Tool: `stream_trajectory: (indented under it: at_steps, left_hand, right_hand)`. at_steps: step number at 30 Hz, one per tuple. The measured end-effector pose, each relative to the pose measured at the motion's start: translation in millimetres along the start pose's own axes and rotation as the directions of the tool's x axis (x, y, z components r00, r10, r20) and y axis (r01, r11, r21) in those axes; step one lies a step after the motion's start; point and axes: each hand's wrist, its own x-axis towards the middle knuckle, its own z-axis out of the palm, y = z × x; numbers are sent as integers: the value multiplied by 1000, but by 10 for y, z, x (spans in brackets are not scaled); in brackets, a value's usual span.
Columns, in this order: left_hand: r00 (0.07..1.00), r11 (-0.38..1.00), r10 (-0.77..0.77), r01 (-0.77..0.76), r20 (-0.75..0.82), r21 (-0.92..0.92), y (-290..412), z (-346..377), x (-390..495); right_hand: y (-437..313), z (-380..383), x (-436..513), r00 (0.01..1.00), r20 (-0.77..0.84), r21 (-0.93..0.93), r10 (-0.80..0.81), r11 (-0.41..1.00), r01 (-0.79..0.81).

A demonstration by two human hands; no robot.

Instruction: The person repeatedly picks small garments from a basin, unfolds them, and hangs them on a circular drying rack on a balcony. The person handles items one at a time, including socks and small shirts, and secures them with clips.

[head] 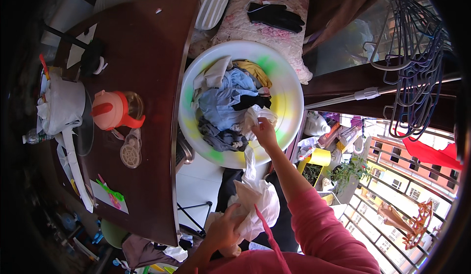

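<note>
A round plastic basin (290, 97), white with green and yellow patches, holds a heap of crumpled clothes: a light blue garment (220, 105), a yellow one (254, 71), a dark grey one (217, 136) and a black one. My right hand (264, 130) reaches into the basin and pinches a white cloth (253, 121) on the heap. Close to my body, my left hand (225, 230) grips a bunched white cloth (263, 204), part of which rises towards the basin's near rim. Whether the two white cloths are one piece I cannot tell.
Left of the basin stands a dark wooden table (154, 53) with a pink-lidded jug (114, 110), a white bin (66, 101) and scissors (110, 191). A black glove (276, 16) lies on a quilted floral cover (235, 24). Hangers (412, 64) hang at the right, above a metal pole (331, 99).
</note>
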Motion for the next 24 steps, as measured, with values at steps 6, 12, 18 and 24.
stream_trajectory:
  at_steps: [6,12,18,24]
  left_hand:
    - [989,998,39,-31,-140,62,74,-300,319]
    - [972,990,130,-118,-194,73,72,-362,392]
    - [975,996,79,-84,-208,-18,-134,-374,381]
    - [982,991,61,-81,-178,-105,-229,-308,345]
  right_hand:
    - [-825,-700,-1206,897,403,250,-183,965,85]
    - [-1238,-674,-1415,569,731,137,-376,898,419]
    - [-1014,-449,-851,488,840,224,-237,971,86]
    - [-457,-113,665,907,-7,-310,-421,863,398]
